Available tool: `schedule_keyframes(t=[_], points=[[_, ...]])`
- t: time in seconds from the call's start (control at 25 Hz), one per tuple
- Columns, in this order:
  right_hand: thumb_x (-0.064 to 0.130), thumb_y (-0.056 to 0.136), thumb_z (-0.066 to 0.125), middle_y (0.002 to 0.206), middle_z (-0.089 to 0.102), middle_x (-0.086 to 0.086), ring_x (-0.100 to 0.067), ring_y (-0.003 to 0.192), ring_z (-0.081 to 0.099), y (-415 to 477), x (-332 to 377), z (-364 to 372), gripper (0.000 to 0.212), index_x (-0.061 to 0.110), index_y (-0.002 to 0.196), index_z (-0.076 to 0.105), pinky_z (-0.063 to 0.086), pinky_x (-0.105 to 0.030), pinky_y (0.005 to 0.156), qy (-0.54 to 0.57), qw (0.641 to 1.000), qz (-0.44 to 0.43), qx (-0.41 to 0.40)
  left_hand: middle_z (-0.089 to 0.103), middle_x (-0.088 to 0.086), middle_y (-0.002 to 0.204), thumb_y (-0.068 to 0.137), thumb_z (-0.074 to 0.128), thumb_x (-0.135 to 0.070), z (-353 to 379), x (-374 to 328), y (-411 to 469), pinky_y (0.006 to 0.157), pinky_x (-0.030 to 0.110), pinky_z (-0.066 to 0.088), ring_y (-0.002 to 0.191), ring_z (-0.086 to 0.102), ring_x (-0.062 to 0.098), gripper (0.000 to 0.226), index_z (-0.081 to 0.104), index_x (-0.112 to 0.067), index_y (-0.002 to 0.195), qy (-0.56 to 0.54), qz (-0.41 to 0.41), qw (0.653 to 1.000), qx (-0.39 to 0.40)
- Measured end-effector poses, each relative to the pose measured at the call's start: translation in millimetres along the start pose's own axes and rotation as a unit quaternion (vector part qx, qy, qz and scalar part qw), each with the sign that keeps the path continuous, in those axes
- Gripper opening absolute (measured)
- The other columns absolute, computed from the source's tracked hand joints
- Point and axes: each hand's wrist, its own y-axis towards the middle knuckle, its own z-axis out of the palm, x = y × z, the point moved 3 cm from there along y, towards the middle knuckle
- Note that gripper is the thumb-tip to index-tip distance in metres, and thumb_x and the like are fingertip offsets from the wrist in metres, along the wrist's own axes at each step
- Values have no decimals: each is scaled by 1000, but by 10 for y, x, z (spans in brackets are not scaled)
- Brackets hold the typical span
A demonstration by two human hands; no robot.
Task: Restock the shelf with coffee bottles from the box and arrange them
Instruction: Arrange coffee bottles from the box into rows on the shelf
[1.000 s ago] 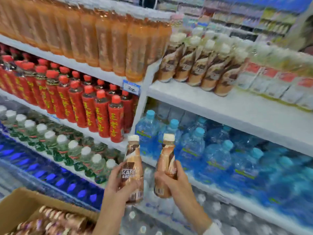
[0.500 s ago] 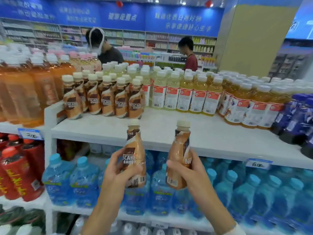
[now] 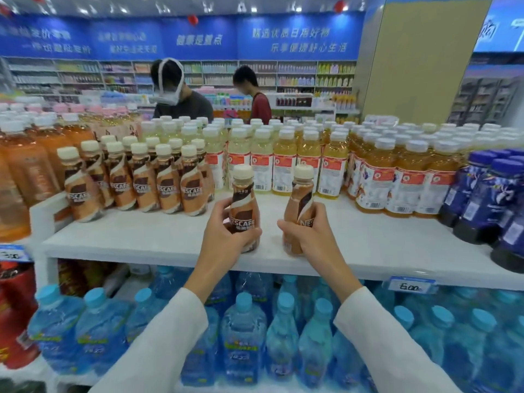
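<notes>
The white shelf (image 3: pixel 136 239) runs across in front of me, with a broad bare strip along its near edge. On its far left stands the stocked row of Nescafé coffee bottles (image 3: pixel 167 185), labels facing out, just beside the pale yellow drink bottles (image 3: pixel 283 165) on their right. The box is not in view.

I hold two more bottles upright over the near middle of the shelf, a little apart from each other. My left grip (image 3: pixel 226 236) is wrapped round the left coffee bottle (image 3: pixel 243 194), whose label faces me. My right grip (image 3: pixel 314 236) is wrapped round the right coffee bottle (image 3: pixel 302 194), which is turned so that only part of the name shows. Both bases are at the shelf's surface near its front edge; I cannot tell whether they touch it yet.

I judge this to be the placing step. Next, both bottles need to go left and farther back, to stand in front of the stocked row, and the right one needs a twist so its label faces out. I should set them down gently, since a knock could topple the row.
</notes>
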Motion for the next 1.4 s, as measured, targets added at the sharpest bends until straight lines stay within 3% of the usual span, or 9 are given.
schedule_keyframes(t=[0.28, 0.4, 0.6, 0.72, 0.88, 1.0, 1.12, 1.32, 1.4], points=[[33, 80, 83, 119, 60, 11, -4, 109, 59, 55, -152, -46, 68, 29, 130, 38, 50, -26, 90, -32, 999, -1, 14, 64, -14, 124, 74, 88, -21, -10, 187, 109, 97, 33, 54, 111, 64, 8, 76, 45, -36, 136, 33, 6, 999, 28], [18, 77, 86, 123, 59, 12, -2, 110, 60, 35, -190, -169, 83, 33, 139, 32, 50, -23, 89, -38, 998, 10, 45, 60, -16, 127, 70, 91, -30, -82, 177, 97, 95, 25, 51, 114, 61, 5, 84, 45, -33, 140, 40, -14, 998, 54], [-6, 79, 76, 118, 70, 7, -13, 115, 65, 33, -205, -315, 64, 29, 128, 55, 52, -19, 85, -21, 999, -15, 25, 56, -28, 113, 69, 91, -30, -129, 143, 41, 92, 25, 50, 108, 61, 2, 73, 49, -32, 129, 43, -17, 998, 30], [15, 70, 90, 111, 69, 14, -5, 104, 66, -14, -178, -219, 57, 31, 116, 60, 51, -16, 80, -71, 997, -31, -28, 57, -26, 109, 70, 91, -26, -118, 136, 54, 91, 25, 50, 107, 62, 7, 68, 50, -32, 124, 54, -17, 998, 22], [45, 59, 94, 116, 60, 16, 1, 103, 59, -62, -183, -30, 73, 37, 119, 53, 50, -17, 82, -145, 987, -44, -56, 60, -19, 111, 66, 93, -29, -121, 116, 46, 90, 26, 52, 103, 64, 8, 70, 51, -30, 122, 69, -11, 997, 14], [39, 66, 93, 121, 59, 21, 4, 109, 59, -124, -163, -17, 74, 39, 126, 50, 51, -12, 80, -107, 993, -38, -33, 59, -19, 114, 64, 94, -33, -123, 115, 10, 85, 19, 51, 102, 63, 5, 74, 52, -31, 125, 68, -4, 998, 15], [25, 69, 92, 111, 66, 23, 12, 100, 62, -169, -151, -10, 62, 38, 119, 57, 49, -5, 74, -89, 993, -48, -54, 61, -16, 117, 67, 92, -33, -114, 137, 0, 85, 19, 52, 103, 64, 7, 70, 52, -32, 125, 66, 6, 998, 0], [25, 71, 90, 116, 70, 16, 0, 108, 65, -138, -170, 262, 66, 29, 130, 62, 55, -20, 89, -80, 994, -56, -45, 63, -14, 117, 71, 90, -30, -226, 192, -27, 82, 16, 51, 102, 63, 1, 63, 56, -34, 124, 63, 15, 997, -29], [27, 72, 90, 117, 70, 15, 0, 109, 63, -118, -146, 455, 66, 28, 132, 61, 53, -18, 89, -86, 994, -64, -38, 63, -16, 115, 72, 89, -31, -408, 220, -21, 84, 17, 50, 103, 62, -1, 63, 57, -33, 125, 76, 18, 996, -49]])
